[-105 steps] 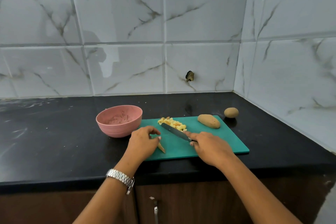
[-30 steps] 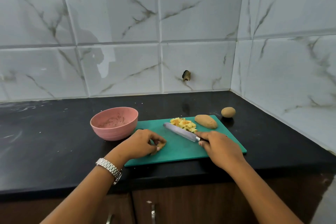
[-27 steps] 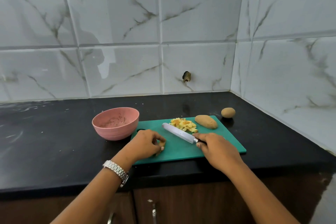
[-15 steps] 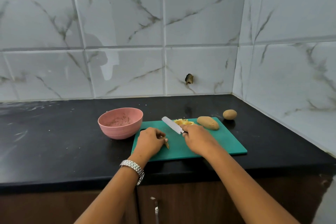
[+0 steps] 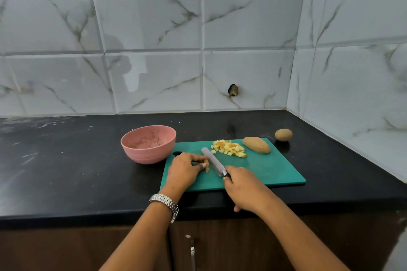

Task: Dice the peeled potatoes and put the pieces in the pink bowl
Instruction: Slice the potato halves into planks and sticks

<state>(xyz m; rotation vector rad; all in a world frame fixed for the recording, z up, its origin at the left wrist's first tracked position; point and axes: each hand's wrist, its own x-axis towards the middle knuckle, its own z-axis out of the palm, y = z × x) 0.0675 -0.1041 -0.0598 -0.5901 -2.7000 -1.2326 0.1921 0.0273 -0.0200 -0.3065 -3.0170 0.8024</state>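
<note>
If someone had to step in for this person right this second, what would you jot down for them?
Left hand: pinches a small potato piece on the green cutting board.
Right hand: grips the knife, blade beside that piece.
Done: a diced pile lies on the board's far side.
Left: dice the held piece, the oblong potato on the board and the small round potato on the counter past its far right corner. Then move everything into the pink bowl, left of the board, which shows only flecks inside.
</note>
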